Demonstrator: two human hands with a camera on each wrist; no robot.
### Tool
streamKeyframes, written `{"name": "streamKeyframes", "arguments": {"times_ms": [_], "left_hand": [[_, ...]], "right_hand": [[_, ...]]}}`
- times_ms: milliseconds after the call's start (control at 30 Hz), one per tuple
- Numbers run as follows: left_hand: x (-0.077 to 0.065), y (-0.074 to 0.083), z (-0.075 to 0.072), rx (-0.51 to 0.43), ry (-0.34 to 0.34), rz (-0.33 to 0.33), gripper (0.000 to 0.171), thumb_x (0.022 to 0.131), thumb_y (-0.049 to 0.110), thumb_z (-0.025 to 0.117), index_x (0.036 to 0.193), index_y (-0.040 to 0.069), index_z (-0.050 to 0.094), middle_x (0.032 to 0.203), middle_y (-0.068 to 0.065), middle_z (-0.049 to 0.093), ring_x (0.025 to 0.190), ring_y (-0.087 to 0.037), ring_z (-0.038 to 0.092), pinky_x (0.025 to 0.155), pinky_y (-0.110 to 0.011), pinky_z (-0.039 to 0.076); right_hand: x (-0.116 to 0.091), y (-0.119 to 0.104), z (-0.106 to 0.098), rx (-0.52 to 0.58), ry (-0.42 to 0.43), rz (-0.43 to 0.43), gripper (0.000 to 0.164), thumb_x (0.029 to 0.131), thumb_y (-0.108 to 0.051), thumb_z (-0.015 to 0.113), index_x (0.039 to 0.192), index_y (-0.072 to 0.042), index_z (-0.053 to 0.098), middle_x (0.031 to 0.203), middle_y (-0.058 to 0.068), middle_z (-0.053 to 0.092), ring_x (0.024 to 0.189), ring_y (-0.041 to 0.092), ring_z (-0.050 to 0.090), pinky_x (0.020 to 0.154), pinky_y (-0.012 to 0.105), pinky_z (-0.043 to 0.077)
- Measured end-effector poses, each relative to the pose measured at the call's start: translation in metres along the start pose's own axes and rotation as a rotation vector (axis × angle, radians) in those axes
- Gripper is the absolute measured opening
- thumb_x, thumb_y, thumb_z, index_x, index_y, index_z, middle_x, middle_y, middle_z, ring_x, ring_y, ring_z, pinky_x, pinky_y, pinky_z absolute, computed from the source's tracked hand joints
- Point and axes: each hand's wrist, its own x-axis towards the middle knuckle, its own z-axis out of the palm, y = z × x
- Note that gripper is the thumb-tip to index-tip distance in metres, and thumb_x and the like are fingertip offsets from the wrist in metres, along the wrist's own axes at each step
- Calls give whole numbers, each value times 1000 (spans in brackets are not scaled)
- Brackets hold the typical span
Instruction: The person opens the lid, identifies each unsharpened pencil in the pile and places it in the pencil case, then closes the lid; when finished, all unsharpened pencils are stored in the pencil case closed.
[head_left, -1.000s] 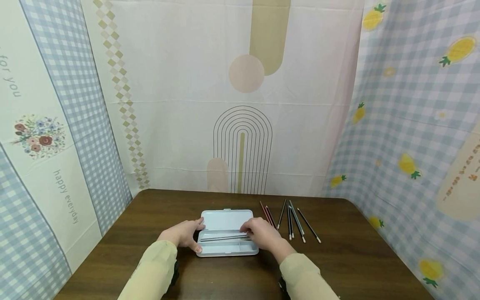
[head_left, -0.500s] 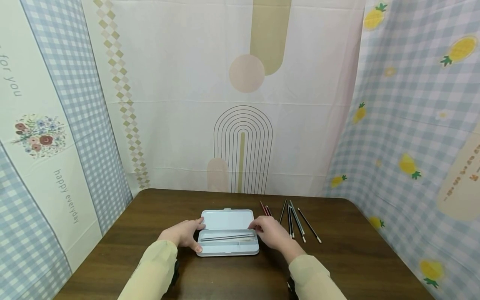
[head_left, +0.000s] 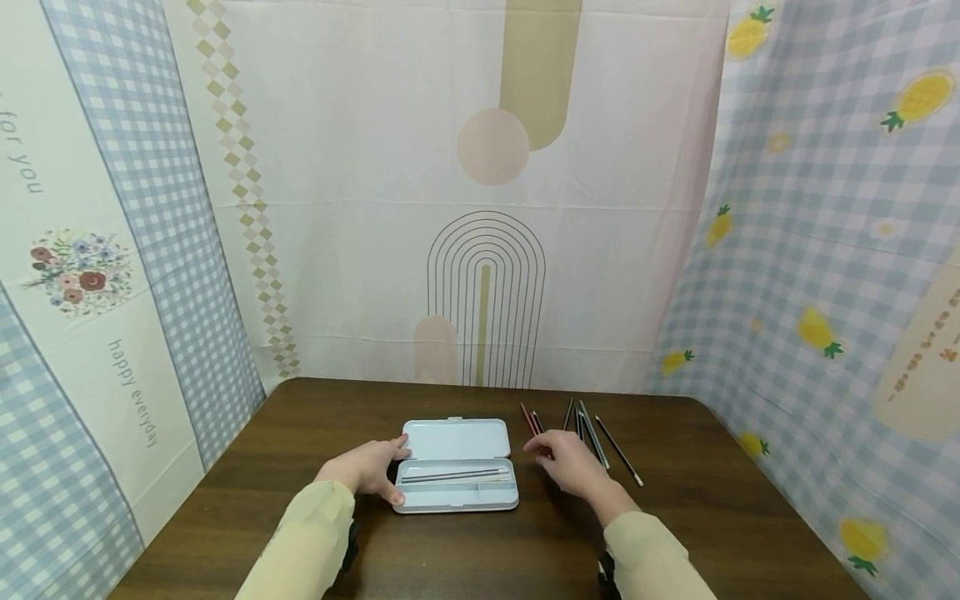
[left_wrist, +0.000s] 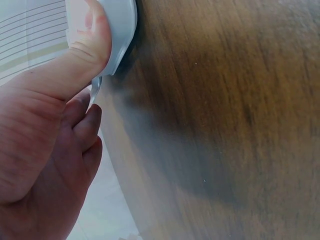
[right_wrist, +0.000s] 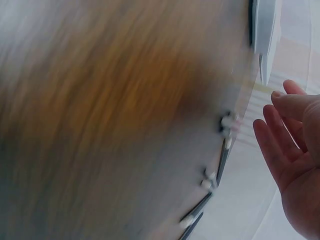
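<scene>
A pale blue pencil case (head_left: pixel 455 440) lies open on the brown table, its lid folded back. Two slim dark pencils (head_left: pixel 450 477) rest side by side in the rear compartment. My left hand (head_left: pixel 363 469) grips the left end of the case, thumb at the near corner and fingers by the lid; the left wrist view has the thumb (left_wrist: pixel 95 40) over the case's edge. To the right of the case, my right hand (head_left: pixel 572 463) hovers with loosely bent fingers and holds nothing. It partly hides red pencils (head_left: pixel 530 420) and dark pencils (head_left: pixel 595 435) on the table.
One dark pencil (head_left: pixel 619 451) with a white end lies farthest right. White pencil ends (right_wrist: pixel 206 183) show blurred in the right wrist view. The wooden table (head_left: pixel 720 517) meets a patterned cloth backdrop (head_left: pixel 352 250) at the back, with more cloth at both sides.
My right hand has let go of a pencil in the case and moved right, over the loose pencils. The left hand stays on the case.
</scene>
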Motion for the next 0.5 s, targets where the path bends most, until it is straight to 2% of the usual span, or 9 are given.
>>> {"name": "streamKeyframes", "arguments": {"times_ms": [300,500], "left_hand": [[-2,2,-1,1,2,-3,87,75,25,96,152,7,61,169,-14,41,151,-44,41,119,-61,37],[-2,2,-2,7,2,-9,88,75,26,96,153,8,60,168,-14,42,151,-44,41,120,-61,36]], "right_hand": [[-13,37,-17,43,77,96,21,96,5,72,110,-8,81,106,1,76,98,21,71,88,48,59],[-20,60,-33,69,96,192,22,98,5,70,115,-5,80,112,7,77,103,28,71,90,51,59]]}}
